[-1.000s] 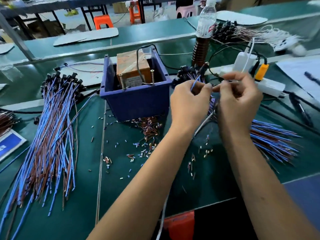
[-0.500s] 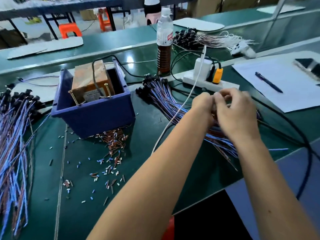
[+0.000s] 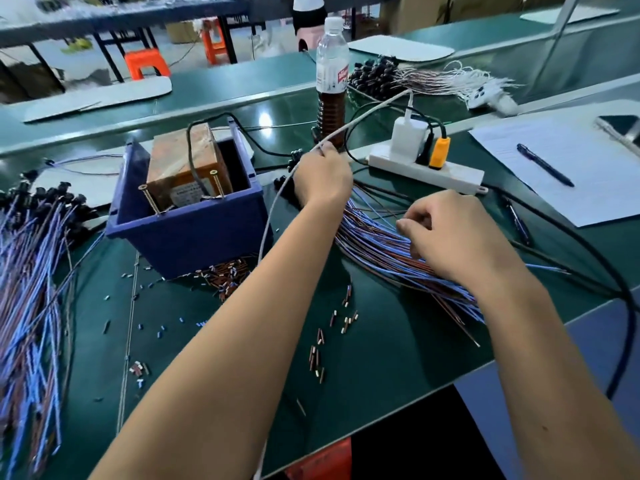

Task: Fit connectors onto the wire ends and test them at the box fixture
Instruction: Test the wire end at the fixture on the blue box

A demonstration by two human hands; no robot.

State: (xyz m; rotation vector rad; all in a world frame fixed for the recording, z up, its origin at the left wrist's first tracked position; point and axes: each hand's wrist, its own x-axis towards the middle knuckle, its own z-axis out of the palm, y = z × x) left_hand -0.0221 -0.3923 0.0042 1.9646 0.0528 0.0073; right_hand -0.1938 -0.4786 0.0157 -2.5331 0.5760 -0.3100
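A fanned bundle of blue and brown wires (image 3: 377, 244) lies right of centre, its black-capped ends toward the box. My right hand (image 3: 453, 237) rests on the bundle, thumb and forefinger pinched on a thin wire. My left hand (image 3: 323, 178) is curled over the bundle's black-capped far end, its fingertips hidden behind the knuckles. The blue box fixture (image 3: 194, 237) stands left of my left hand. It holds a brown taped block (image 3: 183, 157) and two upright screws (image 3: 149, 199). Small loose connectors (image 3: 227, 273) lie heaped at the box's front and scattered over the mat (image 3: 318, 344).
A second large pile of wires (image 3: 31, 271) fills the left edge. A white cable (image 3: 367, 116) runs from the charger on the power strip (image 3: 426, 171) past my left hand. A bottle (image 3: 331, 81) stands behind; paper and pen (image 3: 543, 164) lie right. A black cable (image 3: 602, 244) loops at right.
My hands, which were together at one wire, have parted. The left has gone to the bundle's far capped end and the right has dropped onto the wires. The view has swung right.
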